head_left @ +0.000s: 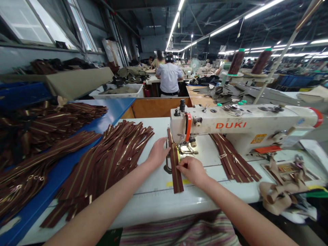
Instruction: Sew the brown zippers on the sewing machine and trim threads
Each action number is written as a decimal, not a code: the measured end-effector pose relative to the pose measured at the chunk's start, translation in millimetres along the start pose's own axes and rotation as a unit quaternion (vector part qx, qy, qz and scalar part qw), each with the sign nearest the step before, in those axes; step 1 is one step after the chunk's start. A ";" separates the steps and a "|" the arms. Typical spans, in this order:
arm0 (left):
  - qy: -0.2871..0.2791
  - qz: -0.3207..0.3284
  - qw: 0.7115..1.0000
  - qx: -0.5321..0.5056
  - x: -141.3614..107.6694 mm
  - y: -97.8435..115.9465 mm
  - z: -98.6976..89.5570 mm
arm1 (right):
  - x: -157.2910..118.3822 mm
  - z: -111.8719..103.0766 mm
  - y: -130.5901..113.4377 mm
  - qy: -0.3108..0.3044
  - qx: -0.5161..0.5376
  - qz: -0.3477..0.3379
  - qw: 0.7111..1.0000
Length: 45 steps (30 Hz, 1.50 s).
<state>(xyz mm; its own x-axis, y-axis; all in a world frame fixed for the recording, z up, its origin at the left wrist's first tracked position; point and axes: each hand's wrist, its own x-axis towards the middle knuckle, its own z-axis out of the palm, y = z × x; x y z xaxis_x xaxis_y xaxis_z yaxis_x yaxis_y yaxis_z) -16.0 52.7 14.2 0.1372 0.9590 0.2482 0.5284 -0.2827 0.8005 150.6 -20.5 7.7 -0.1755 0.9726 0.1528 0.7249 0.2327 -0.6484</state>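
A brown zipper with metal teeth lies lengthwise under the head of a white sewing machine, its near end reaching toward the table's front edge. My left hand rests at the zipper's left edge beside the needle area, thumb and fingers apart and touching the tape. At the right edge, lower down, my right hand pinches the tape between thumb and bent fingers. The metal presser foot sits just beyond my right hand. A narrow yellow strip shows along the zipper's right side; what it is I cannot tell.
A heap of brown zippers covers the table's left part, with more zippers on a blue surface. Several zippers lie under the machine arm. Beige strips hang at the right. A person sits ahead.
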 end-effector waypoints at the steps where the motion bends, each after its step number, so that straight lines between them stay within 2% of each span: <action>1: -0.012 0.027 0.999 0.019 -10.6 0.9 1.0 | -0.7 1.0 0.3 0.005 -0.012 -0.009 1.000; 6: -0.101 0.112 0.985 0.087 -53.0 4.4 9.2 | -1.5 2.5 2.8 0.004 -0.028 -0.018 0.999; 10: -0.133 0.144 0.961 0.195 -55.4 2.6 12.7 | -0.3 0.4 5.2 0.002 -0.029 -0.040 0.999; 13: -0.141 0.152 0.951 0.231 -51.3 2.5 12.9 | -0.5 -2.2 5.6 0.004 -0.048 -0.060 0.997; 20: -0.118 0.171 0.951 0.228 -53.5 1.9 14.1 | 0.9 -3.4 6.7 0.006 -0.137 -0.094 0.986; 27: -0.119 0.193 0.944 0.238 -56.4 4.1 12.7 | -2.5 -0.9 10.9 0.012 -0.134 -0.126 0.983; 32: -0.106 0.220 0.930 0.275 -55.9 1.8 13.8 | -4.6 -3.0 10.8 0.006 -0.141 -0.149 0.979; 38: -0.072 0.249 0.913 0.314 -57.0 0.1 14.7 | -3.2 -3.2 8.3 -0.012 -0.221 -0.175 0.959; 45: -0.072 0.264 0.901 0.336 -61.4 5.2 12.0 | -3.7 -2.7 10.8 -0.005 -0.248 -0.216 0.945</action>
<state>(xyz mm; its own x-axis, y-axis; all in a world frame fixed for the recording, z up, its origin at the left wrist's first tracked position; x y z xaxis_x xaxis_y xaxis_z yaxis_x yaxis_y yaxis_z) -11.6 -7.4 -3.4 0.6006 0.7007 0.3851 0.7387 -0.6706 0.0681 160.9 -21.5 2.1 -0.5296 0.7875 0.3151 0.8070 0.5823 -0.0987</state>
